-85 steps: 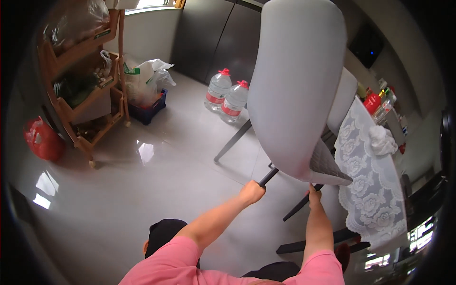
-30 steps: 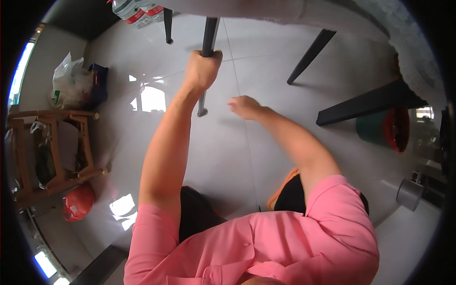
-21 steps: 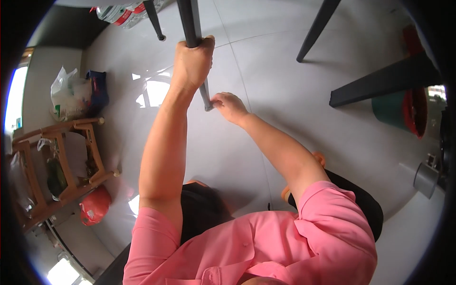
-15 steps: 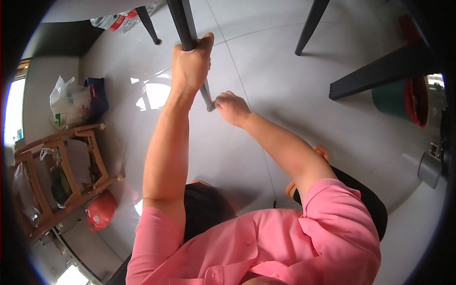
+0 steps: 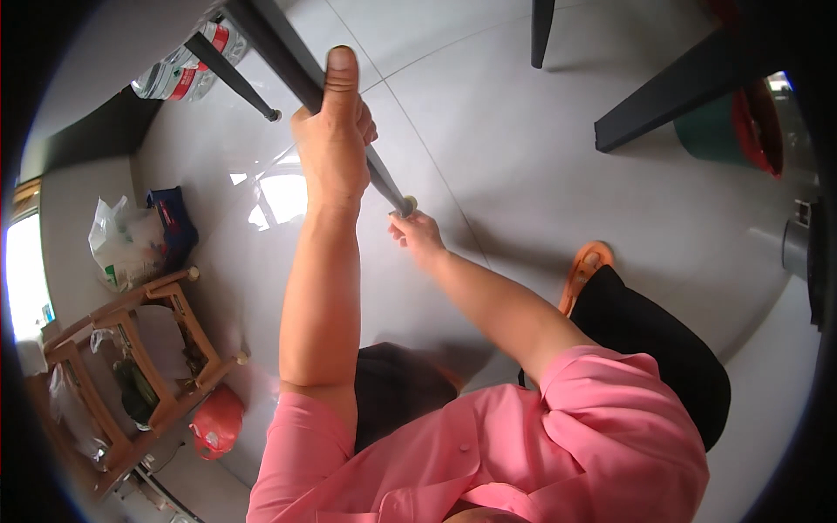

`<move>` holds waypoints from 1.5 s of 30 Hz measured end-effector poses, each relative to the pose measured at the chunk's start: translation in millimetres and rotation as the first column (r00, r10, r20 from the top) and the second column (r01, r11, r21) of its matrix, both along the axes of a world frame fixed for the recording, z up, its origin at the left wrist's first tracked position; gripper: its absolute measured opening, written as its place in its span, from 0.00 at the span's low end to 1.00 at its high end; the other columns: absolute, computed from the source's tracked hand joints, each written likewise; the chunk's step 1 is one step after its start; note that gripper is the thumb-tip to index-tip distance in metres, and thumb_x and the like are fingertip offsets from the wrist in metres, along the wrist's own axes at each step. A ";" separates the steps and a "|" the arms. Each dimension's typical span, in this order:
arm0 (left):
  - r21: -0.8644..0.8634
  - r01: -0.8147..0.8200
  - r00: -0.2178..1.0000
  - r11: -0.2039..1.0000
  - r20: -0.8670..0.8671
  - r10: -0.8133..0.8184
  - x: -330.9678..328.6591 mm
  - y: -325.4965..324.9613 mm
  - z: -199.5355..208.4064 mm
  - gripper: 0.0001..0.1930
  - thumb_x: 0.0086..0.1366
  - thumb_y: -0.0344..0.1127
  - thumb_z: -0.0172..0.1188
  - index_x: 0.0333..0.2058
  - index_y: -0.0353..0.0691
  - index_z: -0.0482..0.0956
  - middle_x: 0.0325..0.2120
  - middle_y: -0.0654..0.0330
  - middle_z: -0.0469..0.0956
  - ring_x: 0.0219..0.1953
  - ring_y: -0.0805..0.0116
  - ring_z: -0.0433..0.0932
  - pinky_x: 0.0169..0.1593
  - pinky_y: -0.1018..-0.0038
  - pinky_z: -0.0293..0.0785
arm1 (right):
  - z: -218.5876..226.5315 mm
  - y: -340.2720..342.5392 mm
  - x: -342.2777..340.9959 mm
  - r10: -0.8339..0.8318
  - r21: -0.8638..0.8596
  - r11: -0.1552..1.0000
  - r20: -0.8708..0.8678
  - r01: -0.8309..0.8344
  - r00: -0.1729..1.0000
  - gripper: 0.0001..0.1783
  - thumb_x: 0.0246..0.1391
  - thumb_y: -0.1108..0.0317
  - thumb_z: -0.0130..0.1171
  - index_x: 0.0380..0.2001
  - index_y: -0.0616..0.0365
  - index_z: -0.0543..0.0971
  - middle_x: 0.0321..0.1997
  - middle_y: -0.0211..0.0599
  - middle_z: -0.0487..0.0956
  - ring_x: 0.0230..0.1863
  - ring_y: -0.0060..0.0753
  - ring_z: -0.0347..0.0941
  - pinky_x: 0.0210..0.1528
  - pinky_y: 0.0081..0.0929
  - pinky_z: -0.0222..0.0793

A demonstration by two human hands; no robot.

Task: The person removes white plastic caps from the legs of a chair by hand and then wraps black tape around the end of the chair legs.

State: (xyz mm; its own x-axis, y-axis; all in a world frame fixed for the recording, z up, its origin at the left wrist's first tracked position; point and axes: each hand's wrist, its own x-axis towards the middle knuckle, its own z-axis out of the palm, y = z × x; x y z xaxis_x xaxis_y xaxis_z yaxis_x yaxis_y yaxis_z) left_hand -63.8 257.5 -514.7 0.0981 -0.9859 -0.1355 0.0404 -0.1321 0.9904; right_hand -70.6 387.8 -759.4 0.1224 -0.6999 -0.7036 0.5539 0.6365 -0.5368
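Note:
My left hand (image 5: pixel 333 148) is wrapped round a dark, slim chair leg (image 5: pixel 275 57), its thumb raised along the upper side. Below that hand the leg tapers to a tip with a pale round foot pad (image 5: pixel 409 206). At this tip my right hand (image 5: pixel 420 236) has its fingers closed; the grip itself is partly hidden. The leg joins a pale, rounded seat (image 5: pixel 96 83) at the upper left, and a second thin leg (image 5: pixel 234 77) of the same kind slants beside it.
Wrapped water bottles (image 5: pixel 187 74) lie behind the second leg. To the left stand a wooden rack (image 5: pixel 166 410), a plastic bag (image 5: pixel 122 240) and a red bag (image 5: pixel 218 423). A thick black leg (image 5: pixel 663 91) and a green bin (image 5: pixel 724 135) are at the right, above grey floor tiles (image 5: pixel 514 157).
The chair leg has tilted further, its foot end shifting right and a little down. My right hand has turned and come under the tip, where the foot pad now shows.

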 end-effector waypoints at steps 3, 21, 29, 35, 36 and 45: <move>-0.048 -0.026 0.998 0.999 -0.067 0.023 6.3 -2.1 -1.4 0.30 0.58 0.60 0.59 0.13 0.51 0.52 0.09 0.72 0.48 0.12 0.80 0.48 0.18 0.79 0.47 | -10.6 -5.6 4.6 -0.005 -0.003 1.000 0.029 0.005 1.000 0.05 0.52 0.66 0.58 0.30 0.54 0.77 0.24 0.26 0.76 0.24 0.16 0.70 0.24 0.17 0.61; -0.024 0.070 0.996 0.997 0.058 -0.069 51.2 0.6 -5.4 0.19 0.63 0.36 0.50 0.13 0.46 0.58 0.08 0.67 0.55 0.12 0.74 0.56 0.22 0.73 0.59 | 18.4 53.9 -43.0 0.016 -0.079 0.997 0.277 0.006 0.961 0.08 0.57 0.67 0.46 0.35 0.59 0.69 0.32 0.37 0.76 0.36 0.28 0.73 0.44 0.28 0.68; -0.012 0.103 0.995 0.995 0.014 -0.103 52.1 0.5 2.4 0.20 0.64 0.34 0.48 0.12 0.46 0.58 0.08 0.66 0.55 0.12 0.73 0.56 0.22 0.73 0.60 | -86.1 -3.1 -24.1 -0.057 -0.274 0.959 0.062 0.072 0.996 0.03 0.60 0.68 0.48 0.33 0.54 0.68 0.32 0.31 0.76 0.36 0.24 0.75 0.30 0.20 0.68; 0.007 0.079 0.996 0.997 0.035 -0.079 65.6 12.4 -12.6 0.19 0.63 0.33 0.48 0.12 0.46 0.58 0.08 0.66 0.55 0.12 0.73 0.56 0.23 0.73 0.60 | 30.9 -72.0 -92.5 -0.133 -0.253 0.947 0.252 0.198 0.958 0.04 0.56 0.75 0.45 0.31 0.63 0.69 0.31 0.38 0.74 0.34 0.32 0.72 0.51 0.34 0.69; 0.010 0.080 0.996 0.997 0.032 -0.080 62.5 12.2 -10.0 0.19 0.63 0.33 0.48 0.12 0.46 0.58 0.08 0.66 0.55 0.12 0.73 0.56 0.23 0.73 0.60 | 33.8 -60.8 -94.7 -0.055 -0.260 0.955 0.321 0.144 0.945 0.03 0.54 0.74 0.46 0.30 0.63 0.69 0.30 0.37 0.73 0.33 0.31 0.70 0.50 0.32 0.68; -0.006 -0.059 0.998 0.998 -0.027 0.058 55.9 1.6 16.7 0.20 0.57 0.32 0.50 0.09 0.44 0.53 0.07 0.67 0.53 0.10 0.74 0.53 0.18 0.74 0.57 | 26.4 37.3 -25.7 0.461 -0.378 0.841 0.125 -0.387 0.879 0.07 0.50 0.70 0.47 0.34 0.57 0.66 0.26 0.30 0.69 0.29 0.23 0.64 0.36 0.26 0.65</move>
